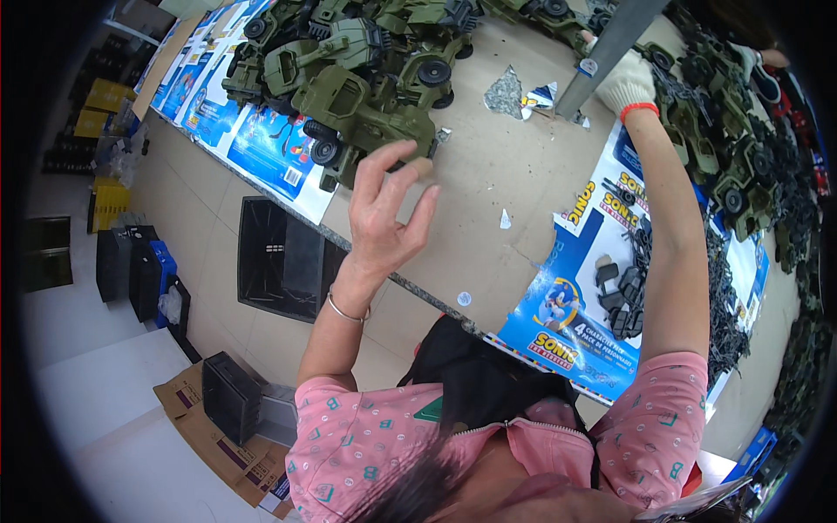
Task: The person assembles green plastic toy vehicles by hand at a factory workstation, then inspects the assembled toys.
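My left hand [388, 213] is bare, with a bangle at the wrist. Its fingers are bent but apart and hold nothing, just in front of a pile of olive-green toy military vehicles [336, 100] with black wheels. My right hand [628, 85], in a white knitted glove with a red cuff, reaches to the far right side of the table. A slanted metal post [610, 57] partly covers its fingers. Green toy vehicles [732, 161] lie beside that glove; whether the hand grips one is hidden.
Blue printed cardboard sheets [558, 301] cover parts of the grey table [462, 213]. Small black plastic parts [623, 301] and dark strands lie on the right sheet. Torn scraps [504, 91] lie near the post. A black crate [279, 261] stands on the floor left of the table edge.
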Demonstrator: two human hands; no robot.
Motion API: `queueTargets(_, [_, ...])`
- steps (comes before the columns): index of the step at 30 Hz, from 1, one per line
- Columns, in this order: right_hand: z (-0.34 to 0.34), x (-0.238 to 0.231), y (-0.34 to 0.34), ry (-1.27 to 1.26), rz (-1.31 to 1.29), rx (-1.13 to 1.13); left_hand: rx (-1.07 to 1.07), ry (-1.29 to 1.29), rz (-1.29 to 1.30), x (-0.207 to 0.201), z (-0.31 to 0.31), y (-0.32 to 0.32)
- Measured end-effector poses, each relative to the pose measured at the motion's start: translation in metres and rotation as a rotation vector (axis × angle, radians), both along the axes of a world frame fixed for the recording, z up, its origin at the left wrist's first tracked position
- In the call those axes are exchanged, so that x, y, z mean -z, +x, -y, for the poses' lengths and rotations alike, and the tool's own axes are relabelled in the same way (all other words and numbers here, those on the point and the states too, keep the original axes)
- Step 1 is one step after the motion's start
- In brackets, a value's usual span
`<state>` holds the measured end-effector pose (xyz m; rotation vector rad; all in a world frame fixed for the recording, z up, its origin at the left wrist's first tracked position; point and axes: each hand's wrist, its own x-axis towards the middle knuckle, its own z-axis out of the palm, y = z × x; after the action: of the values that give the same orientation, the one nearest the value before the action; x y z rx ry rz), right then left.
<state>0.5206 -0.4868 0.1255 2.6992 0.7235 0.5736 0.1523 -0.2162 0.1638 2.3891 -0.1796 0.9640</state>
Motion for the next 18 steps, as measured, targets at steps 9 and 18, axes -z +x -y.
queueTargets(9, [0.101,-0.032,0.016,0.010,0.013,0.435,-0.025,0.137,-0.069,-0.009,-0.014,0.016])
queueTargets(18, [0.035,-0.046,-0.087,0.276,-0.230,-0.073,-0.112,0.049,-0.015,-0.043,0.037,0.357])
